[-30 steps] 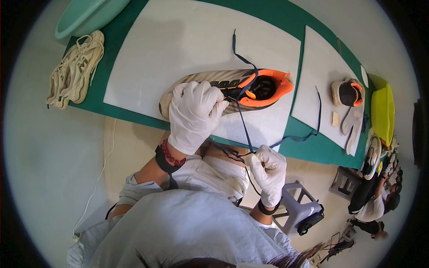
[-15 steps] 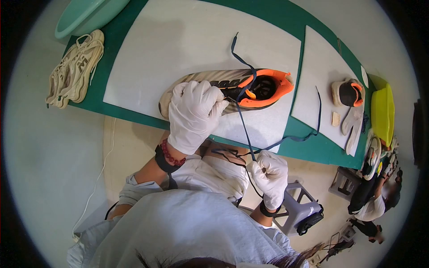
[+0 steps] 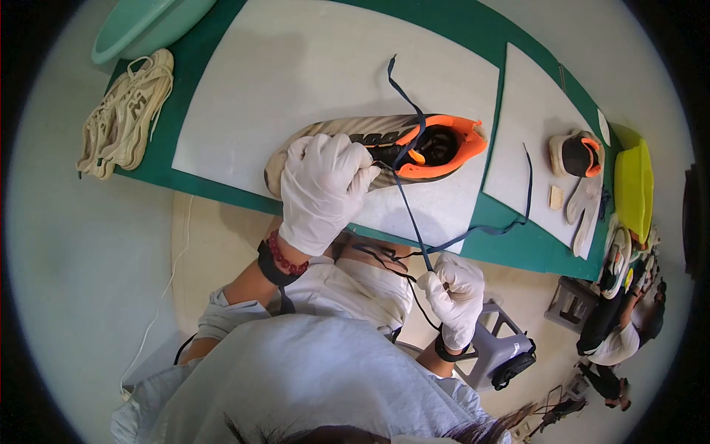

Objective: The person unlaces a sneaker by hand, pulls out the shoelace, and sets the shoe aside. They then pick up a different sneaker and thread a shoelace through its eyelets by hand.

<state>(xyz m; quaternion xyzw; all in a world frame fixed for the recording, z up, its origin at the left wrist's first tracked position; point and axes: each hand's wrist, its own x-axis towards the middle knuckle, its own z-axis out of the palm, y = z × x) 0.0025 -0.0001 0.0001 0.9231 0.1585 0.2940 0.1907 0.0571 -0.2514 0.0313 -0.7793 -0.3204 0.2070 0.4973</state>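
Observation:
A striped sneaker (image 3: 433, 172) with an orange collar lies on its side on a white board (image 3: 244, 111), its toe to the left. My left hand (image 3: 323, 185), white-gloved, is closed on the shoe near its lacing; its fingertips hide the exact grip. A dark blue lace (image 3: 411, 214) runs taut from the shoe down to my right hand (image 3: 452, 292), also gloved, which pinches it past the table's front edge. Another end of lace stands up above the shoe's opening.
Worn cream sneakers (image 3: 132, 111) and a teal basin (image 3: 148, 26) are at the left. To the right are another shoe (image 3: 575, 155), insoles (image 3: 584, 203), a small block (image 3: 555, 197) and a yellow-green basin (image 3: 634, 189). Stools (image 3: 497, 344) and people (image 3: 617, 340) are beyond.
My right hand has moved down and slightly right, drawing the lace with it. My left hand has stayed on the shoe.

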